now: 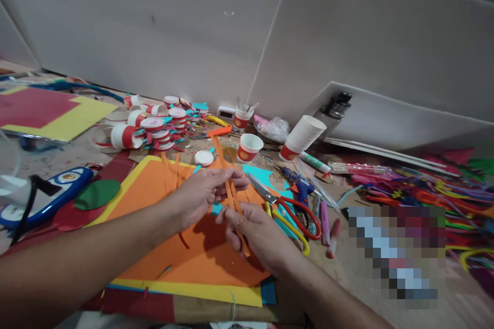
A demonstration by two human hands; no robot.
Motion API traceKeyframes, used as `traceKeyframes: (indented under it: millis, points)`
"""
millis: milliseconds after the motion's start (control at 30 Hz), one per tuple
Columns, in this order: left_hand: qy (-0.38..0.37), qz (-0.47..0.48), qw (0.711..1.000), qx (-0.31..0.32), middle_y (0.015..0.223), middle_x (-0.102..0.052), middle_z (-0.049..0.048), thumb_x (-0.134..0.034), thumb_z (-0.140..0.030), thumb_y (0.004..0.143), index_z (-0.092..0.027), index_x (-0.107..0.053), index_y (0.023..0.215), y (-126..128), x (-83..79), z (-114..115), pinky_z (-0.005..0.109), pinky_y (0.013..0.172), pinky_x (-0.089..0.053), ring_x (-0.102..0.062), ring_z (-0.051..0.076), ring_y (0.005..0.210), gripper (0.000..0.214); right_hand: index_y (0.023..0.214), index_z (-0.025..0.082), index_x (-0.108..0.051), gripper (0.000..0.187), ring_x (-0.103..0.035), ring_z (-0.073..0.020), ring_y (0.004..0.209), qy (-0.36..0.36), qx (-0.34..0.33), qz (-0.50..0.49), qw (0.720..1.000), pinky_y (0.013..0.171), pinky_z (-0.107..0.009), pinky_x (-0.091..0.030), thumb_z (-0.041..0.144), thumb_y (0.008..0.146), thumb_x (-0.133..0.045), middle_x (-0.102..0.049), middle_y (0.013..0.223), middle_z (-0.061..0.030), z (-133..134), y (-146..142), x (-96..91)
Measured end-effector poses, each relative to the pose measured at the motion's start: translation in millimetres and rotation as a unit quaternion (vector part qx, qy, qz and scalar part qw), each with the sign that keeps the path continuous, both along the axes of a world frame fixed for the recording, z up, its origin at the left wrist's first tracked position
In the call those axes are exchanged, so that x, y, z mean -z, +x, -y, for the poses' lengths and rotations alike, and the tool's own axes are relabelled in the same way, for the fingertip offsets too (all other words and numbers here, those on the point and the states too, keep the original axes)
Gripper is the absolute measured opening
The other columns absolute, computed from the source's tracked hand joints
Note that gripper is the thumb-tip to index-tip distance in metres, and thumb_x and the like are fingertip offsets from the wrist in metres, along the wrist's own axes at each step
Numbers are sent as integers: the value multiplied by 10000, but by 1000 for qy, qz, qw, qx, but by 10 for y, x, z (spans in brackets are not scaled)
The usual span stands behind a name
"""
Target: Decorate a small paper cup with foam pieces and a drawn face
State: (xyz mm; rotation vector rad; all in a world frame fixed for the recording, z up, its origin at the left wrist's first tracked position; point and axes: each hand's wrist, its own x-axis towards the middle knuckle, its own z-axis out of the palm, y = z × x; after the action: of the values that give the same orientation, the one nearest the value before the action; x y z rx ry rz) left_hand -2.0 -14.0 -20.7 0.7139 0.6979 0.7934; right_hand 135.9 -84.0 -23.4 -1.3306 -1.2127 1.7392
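Note:
My left hand point(204, 191) and my right hand point(257, 231) meet over a large orange foam sheet point(185, 252). Both pinch thin orange strips point(231, 193) that run up between the fingers and down past my right palm. Fingers of both hands are closed round the strips. More cut orange strips point(173, 164) lie on the sheet behind my left hand. Scissors point(283, 205) with red and yellow handles lie just right of my hands, blades pointing toward the strips.
A stack of white paper cups point(303, 136) lies on its side at the back, with single red-and-white cups point(249, 147) and cut cup pieces point(154, 126) near it. Pipe cleaners point(417, 190) fill the right. A blue glue gun point(297, 180) and markers point(328, 226) lie by the scissors. Yellow and red sheets point(46, 110) lie far left.

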Motion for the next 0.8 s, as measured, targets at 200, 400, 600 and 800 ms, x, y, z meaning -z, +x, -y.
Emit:
traceKeyframes:
  millis: [200,400,600,800]
  points:
    - [-1,16,999,-38,959,-748,112,-535,-248,914,-125,-706,933,-59,-11,-92,252,804,-529,-699,166,903,212,810,164,-576,334,-403,-54,322,-61,-32,-17,997,332,-154,-298,492,840,-517,-517,451,67,-10,9,-6]
    - [47,-34,997,-56,896,-752,105,-540,-256,906,-127,-697,942,-136,-64,-242,244,736,-527,-710,177,858,206,949,172,-585,389,-446,-47,343,-75,-135,36,987,330,-148,-330,535,895,-457,-610,601,39,50,-8,34]
    - [119,-121,985,-12,836,-744,122,-567,-307,882,-116,-689,941,-357,-179,-420,300,741,-538,-717,201,789,234,949,160,-621,602,-449,-46,401,43,-169,122,977,371,-157,-332,676,901,-314,-637,676,-5,120,8,-87]
    - [137,-230,963,1,813,-734,132,-610,-319,841,-112,-710,945,-713,-286,-686,303,693,-541,-716,216,746,253,851,176,-651,264,-570,-119,667,245,36,442,862,583,-228,-370,402,899,-525,-673,786,-29,-151,311,-151]
